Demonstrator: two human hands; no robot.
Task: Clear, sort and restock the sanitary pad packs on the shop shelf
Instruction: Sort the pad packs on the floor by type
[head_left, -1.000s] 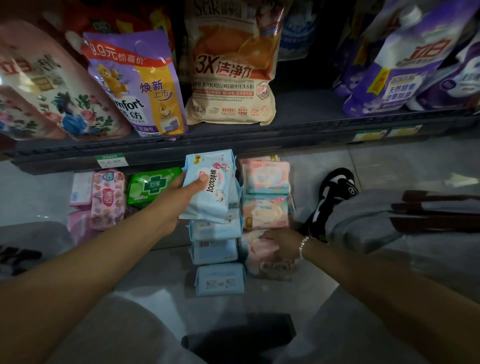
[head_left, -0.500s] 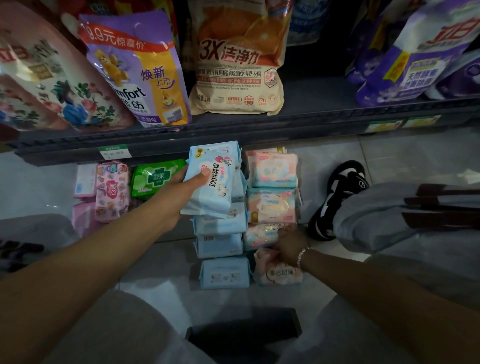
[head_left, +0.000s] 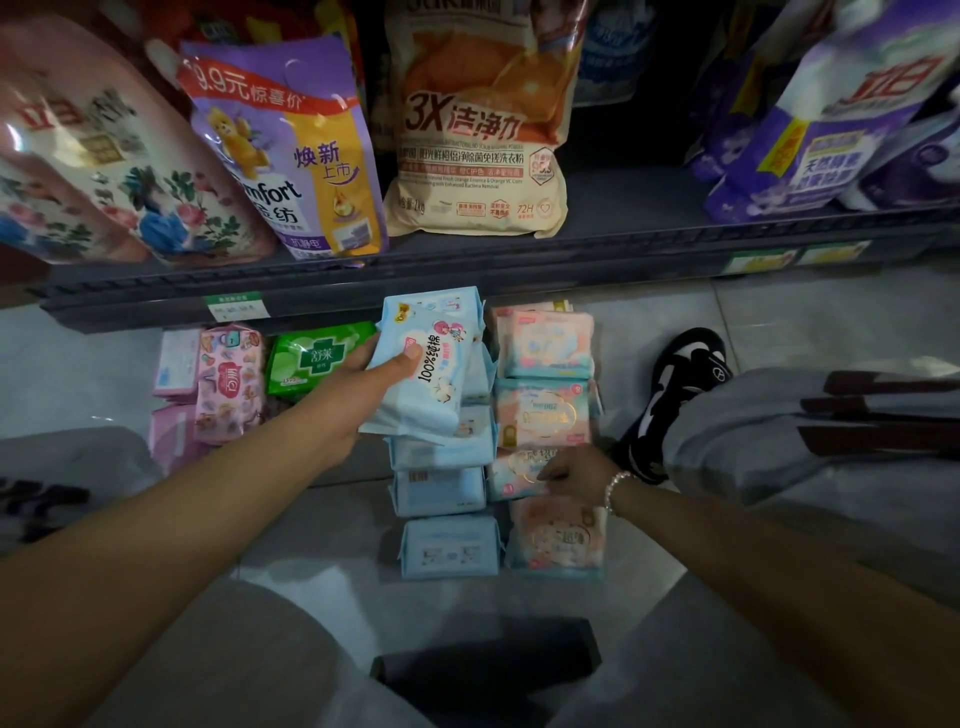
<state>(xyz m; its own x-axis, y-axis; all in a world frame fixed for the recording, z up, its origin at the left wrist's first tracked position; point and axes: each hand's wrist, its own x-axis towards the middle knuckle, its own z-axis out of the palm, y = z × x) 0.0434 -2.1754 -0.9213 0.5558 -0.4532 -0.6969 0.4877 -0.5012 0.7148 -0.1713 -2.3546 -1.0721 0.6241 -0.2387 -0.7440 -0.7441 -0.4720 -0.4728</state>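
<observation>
My left hand (head_left: 363, 395) grips a light blue pad pack (head_left: 426, 369), held tilted above a row of light blue packs (head_left: 441, 491) lying on the floor. To the right runs a row of pink and peach packs (head_left: 543, 343). My right hand (head_left: 576, 470) rests on one of these pink packs (head_left: 514, 475), fingers curled at its edge; I cannot tell whether they hold it. Another pink pack (head_left: 558, 538) lies nearest me. A green pack (head_left: 311, 356) and pink patterned packs (head_left: 228, 379) sit at the left under the shelf.
A dark shelf edge (head_left: 467, 265) runs across above the packs, carrying large detergent and softener bags (head_left: 483, 119). A price tag (head_left: 236, 306) hangs at its left. My black shoe (head_left: 680, 384) and grey trouser leg (head_left: 805, 415) lie at the right. A dark object (head_left: 488, 670) sits near my knees.
My right hand has moved up the pink row, from the nearest pack to the one above it. My left hand still holds the blue pack in about the same place.
</observation>
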